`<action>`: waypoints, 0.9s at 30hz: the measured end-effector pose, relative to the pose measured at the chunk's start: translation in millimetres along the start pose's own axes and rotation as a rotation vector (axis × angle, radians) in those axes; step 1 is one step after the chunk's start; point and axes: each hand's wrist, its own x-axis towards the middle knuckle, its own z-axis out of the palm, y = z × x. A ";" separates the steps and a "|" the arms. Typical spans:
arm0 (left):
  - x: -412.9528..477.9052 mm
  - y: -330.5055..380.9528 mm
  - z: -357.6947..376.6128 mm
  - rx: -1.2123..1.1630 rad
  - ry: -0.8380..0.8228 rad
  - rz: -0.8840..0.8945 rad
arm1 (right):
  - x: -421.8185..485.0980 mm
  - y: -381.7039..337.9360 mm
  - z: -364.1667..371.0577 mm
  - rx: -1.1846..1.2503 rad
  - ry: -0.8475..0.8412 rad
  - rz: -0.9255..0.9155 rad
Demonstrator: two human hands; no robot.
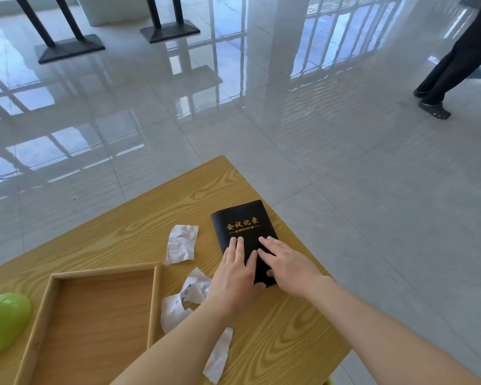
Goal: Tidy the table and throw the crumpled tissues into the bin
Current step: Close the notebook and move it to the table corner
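A black notebook (pixel 242 220) with gold lettering lies near the right edge of the wooden table (pixel 178 201). My left hand (pixel 235 273) and my right hand (pixel 286 266) both rest flat on its lower half, fingers straight. A crumpled lined paper (pixel 181 243) lies left of the notebook. Two more crumpled tissues (pixel 196 286) (pixel 172 311) sit beside my left wrist. A flatter white scrap (pixel 219 357) lies between my forearms near the front edge. No bin is in view.
A shallow wooden tray (pixel 156 298) takes up the table's left front, with a green plastic object (pixel 3 320) at its left. Beyond the table is glossy tiled floor, black stand bases (pixel 70 50) at the back, and a person's legs (pixel 450 70) at the far right.
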 end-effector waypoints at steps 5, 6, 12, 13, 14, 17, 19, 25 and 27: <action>15.0 -0.8 -0.1 -0.007 0.010 -0.046 | 17.8 6.7 -9.7 -0.012 -0.016 -0.010; 18.6 -1.0 -0.5 -0.012 0.007 -0.056 | 21.4 7.8 -11.9 -0.011 -0.015 -0.011; 34.7 -5.0 -1.1 -0.019 0.015 -0.101 | 40.0 14.4 -19.5 0.010 -0.013 -0.007; 37.1 -5.1 -1.4 -0.024 0.018 -0.108 | 43.4 15.7 -20.1 0.014 -0.017 -0.006; 39.2 -5.1 -2.1 -0.030 0.020 -0.116 | 47.1 17.3 -20.9 0.018 -0.022 -0.006; 46.2 -5.1 -5.1 -0.059 0.020 -0.142 | 57.0 22.4 -24.0 0.027 -0.035 -0.008; 51.1 -5.7 -6.9 -0.071 0.019 -0.161 | 63.5 26.0 -25.5 0.032 -0.042 -0.010; 65.0 -7.8 -9.8 -0.075 0.054 -0.211 | 81.8 34.1 -28.9 0.048 -0.037 -0.027; 69.2 -9.9 -10.0 -0.071 0.056 -0.220 | 87.4 35.8 -30.1 0.056 -0.033 -0.036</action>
